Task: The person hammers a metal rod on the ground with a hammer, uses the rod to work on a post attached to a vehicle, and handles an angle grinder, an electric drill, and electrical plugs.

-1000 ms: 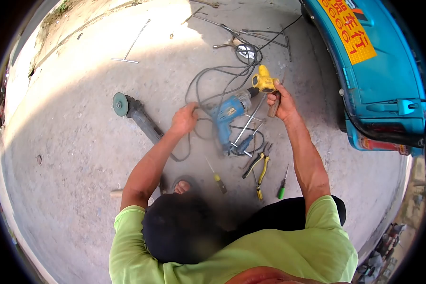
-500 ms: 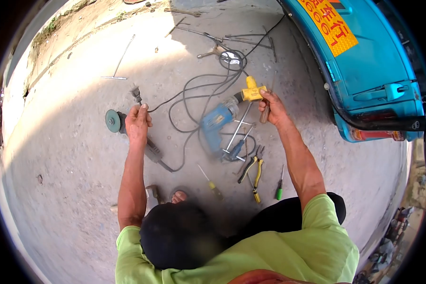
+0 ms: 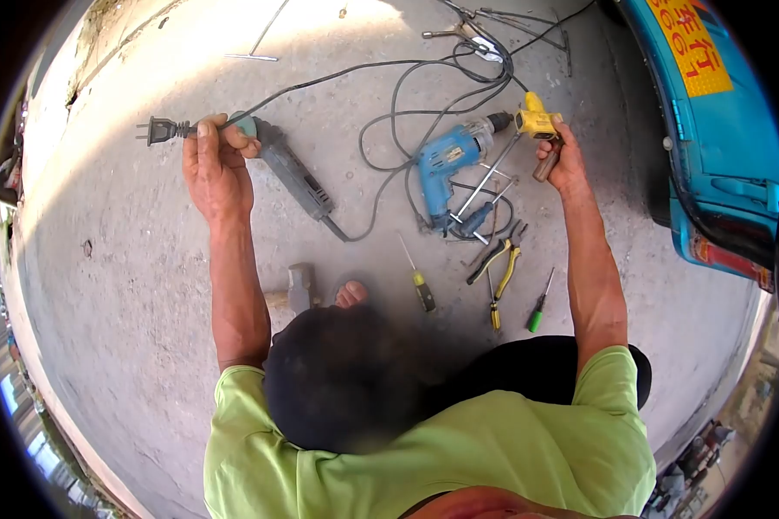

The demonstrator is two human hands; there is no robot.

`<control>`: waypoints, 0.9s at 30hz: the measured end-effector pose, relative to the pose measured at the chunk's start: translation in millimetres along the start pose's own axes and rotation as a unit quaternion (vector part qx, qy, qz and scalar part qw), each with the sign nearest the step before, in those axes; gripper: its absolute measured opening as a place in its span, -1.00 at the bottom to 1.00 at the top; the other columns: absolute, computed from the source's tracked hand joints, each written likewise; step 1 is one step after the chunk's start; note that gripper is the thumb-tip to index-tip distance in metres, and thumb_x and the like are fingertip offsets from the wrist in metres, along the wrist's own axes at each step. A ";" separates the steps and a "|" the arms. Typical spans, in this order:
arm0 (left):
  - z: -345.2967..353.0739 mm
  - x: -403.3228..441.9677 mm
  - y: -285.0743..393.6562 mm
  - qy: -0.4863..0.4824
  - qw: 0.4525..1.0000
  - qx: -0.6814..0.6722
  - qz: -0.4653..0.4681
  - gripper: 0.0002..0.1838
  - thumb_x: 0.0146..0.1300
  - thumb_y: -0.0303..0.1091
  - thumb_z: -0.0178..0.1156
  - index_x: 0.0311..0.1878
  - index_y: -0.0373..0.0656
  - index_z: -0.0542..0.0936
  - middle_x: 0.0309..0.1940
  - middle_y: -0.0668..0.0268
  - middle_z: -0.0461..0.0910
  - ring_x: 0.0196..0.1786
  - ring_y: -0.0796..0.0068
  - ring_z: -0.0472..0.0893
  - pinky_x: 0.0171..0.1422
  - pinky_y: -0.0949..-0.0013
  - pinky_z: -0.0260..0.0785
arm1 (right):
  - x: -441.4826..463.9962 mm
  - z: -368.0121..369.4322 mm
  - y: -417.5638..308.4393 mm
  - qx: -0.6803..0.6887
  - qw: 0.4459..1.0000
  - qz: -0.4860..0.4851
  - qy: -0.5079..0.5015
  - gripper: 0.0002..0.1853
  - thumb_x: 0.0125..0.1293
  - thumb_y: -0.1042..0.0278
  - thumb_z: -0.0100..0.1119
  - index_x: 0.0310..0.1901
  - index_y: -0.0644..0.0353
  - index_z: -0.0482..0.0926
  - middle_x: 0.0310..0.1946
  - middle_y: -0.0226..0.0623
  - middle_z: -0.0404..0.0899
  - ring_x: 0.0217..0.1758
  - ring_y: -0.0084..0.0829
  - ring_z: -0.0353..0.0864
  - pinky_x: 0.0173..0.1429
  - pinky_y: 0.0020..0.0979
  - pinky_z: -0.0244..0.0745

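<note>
My left hand (image 3: 218, 169) is closed on a black cord just behind its two-pin plug (image 3: 162, 131), whose prongs point left. Behind that hand lies an angle grinder (image 3: 294, 173), its green disc partly hidden by my fingers. At the right, my right hand (image 3: 563, 156) grips a yellow socket block (image 3: 537, 117) together with a brown handle (image 3: 545, 164). A blue drill (image 3: 448, 160) lies on the ground between my hands, its chuck close to the yellow block. Black cable (image 3: 394, 104) loops loosely around and above the drill.
Near my foot lie a hammer (image 3: 301, 288), a yellow-and-black screwdriver (image 3: 422, 290), pliers (image 3: 506, 264) and a green-handled screwdriver (image 3: 537, 316). A T-shaped rod (image 3: 251, 57) lies at the upper left. A teal vehicle (image 3: 727, 138) stands at the right.
From near the drill, my left hand has moved left and now holds the plug's cord stretched out over the grinder. My right hand keeps its hold on the yellow block. The view has shifted.
</note>
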State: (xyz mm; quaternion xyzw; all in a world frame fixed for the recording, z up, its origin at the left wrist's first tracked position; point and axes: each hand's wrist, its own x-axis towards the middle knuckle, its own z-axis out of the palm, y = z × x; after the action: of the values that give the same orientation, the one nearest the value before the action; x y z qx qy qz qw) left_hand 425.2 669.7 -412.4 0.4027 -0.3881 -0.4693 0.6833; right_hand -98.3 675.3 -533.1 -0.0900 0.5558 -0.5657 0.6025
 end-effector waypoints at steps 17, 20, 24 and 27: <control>-5.1 -12.3 24.9 -0.005 0.992 0.088 0.093 -0.67 0.61 -0.19 0.05 0.04 -0.31 0.57 -0.41 0.22 0.59 -0.33 0.40 0.58 -0.07 0.26 0.49 | 1.2 4.0 2.8 0.054 0.998 0.019 -0.029 -0.71 0.37 0.12 0.37 -0.03 0.03 0.54 -0.35 -0.40 0.56 -0.54 -0.53 0.43 -0.48 -0.45 0.37; 6.4 -17.3 18.5 -0.049 0.938 0.311 0.144 -0.73 0.58 -0.24 0.12 -0.05 -0.29 0.61 -0.29 0.32 0.55 -0.19 0.52 0.49 -0.02 0.38 0.37 | 2.1 -0.1 6.5 0.055 0.997 0.018 -0.048 -0.72 0.38 0.12 0.36 -0.03 0.03 0.54 -0.34 -0.41 0.56 -0.53 -0.54 0.42 -0.46 -0.45 0.36; 28.0 -20.6 7.6 -0.183 0.943 0.277 0.027 -0.74 0.60 -0.31 0.08 0.13 -0.30 0.57 -0.29 0.36 0.54 -0.21 0.57 0.48 -0.02 0.43 0.37 | 1.2 4.3 9.9 0.057 0.994 0.018 -0.086 -0.72 0.41 0.08 0.34 -0.06 0.05 0.54 -0.36 -0.43 0.54 -0.52 -0.56 0.41 -0.42 -0.45 0.36; 54.9 -21.3 -0.6 -0.257 0.917 0.286 -0.107 -0.56 0.61 -0.16 0.07 0.31 -0.32 0.50 -0.47 0.45 0.45 -0.36 0.63 0.43 -0.21 0.47 0.29 | -2.9 10.3 13.1 0.060 0.995 0.022 -0.071 -0.71 0.42 0.06 0.33 -0.07 0.06 0.54 -0.37 -0.44 0.54 -0.51 -0.57 0.40 -0.41 -0.44 0.35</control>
State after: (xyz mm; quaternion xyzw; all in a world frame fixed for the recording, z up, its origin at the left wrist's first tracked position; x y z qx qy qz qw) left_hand 369.6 679.7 -395.6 0.4860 -0.6225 -0.4959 0.3610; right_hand -82.0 676.7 -537.3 -0.0816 0.4785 -0.5764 0.6574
